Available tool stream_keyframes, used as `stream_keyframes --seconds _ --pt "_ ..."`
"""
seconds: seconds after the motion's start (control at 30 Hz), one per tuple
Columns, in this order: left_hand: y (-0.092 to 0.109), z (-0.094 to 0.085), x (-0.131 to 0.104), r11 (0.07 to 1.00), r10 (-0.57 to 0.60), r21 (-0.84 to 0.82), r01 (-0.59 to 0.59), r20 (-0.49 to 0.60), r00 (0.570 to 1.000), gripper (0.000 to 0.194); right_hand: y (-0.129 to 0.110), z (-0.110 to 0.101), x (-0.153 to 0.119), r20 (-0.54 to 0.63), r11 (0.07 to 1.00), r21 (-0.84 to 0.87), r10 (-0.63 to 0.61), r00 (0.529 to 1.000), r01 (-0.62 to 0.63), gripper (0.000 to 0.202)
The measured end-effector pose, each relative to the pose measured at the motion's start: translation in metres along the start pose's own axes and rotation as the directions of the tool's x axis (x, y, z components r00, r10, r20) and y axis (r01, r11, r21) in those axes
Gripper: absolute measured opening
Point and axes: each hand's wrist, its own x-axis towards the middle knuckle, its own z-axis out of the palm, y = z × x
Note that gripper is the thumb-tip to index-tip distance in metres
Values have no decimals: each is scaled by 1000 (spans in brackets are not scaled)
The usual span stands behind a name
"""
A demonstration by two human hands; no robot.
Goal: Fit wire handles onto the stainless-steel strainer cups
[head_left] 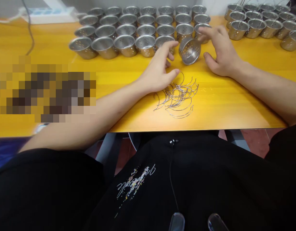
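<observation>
A perforated metal cup [190, 52] lies tilted between my hands, its mouth turned toward me. My left hand [160, 69] is to the left of this cup, fingers apart, its thumb over the edge of a loose pile of thin curved wire handles [179, 98]. On the cup's other side, my right hand [221, 53] is open, with fingers stretched out toward the rows and thumb apart. Neither hand visibly grips anything, though whether a right fingertip touches the cup is unclear.
Rows of upright perforated cups [125, 46] stand along the back of the yellow table [128, 118]. More cups, some with wire handles [255, 27], are grouped at the back right. A white power strip [49, 14] and grey cable are at the back left. A blurred-out patch covers the left side.
</observation>
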Motion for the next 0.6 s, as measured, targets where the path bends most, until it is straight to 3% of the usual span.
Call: stream_keyframes --seconds 0.07,0.2,0.33,0.4,0.6 --pt "1 0 1 1000 10 9 -10 0 1000 110 1 2 0 -1 999 32 -11 1000 11 80" --pt "6 -1 2 1000 14 14 -12 -97 995 103 2 8 1 18 1000 25 -7 1000 6 37" --pt "9 -3 2 999 -19 24 22 -135 991 104 2 10 0 30 989 6 149 988 -150 27" --pt "10 -3 1 999 -36 16 38 -110 993 106 1 10 -1 10 984 48 171 985 -172 36" --pt "22 -5 -3 998 -65 11 65 48 997 103 -5 7 -2 -10 983 152 104 995 -101 87"
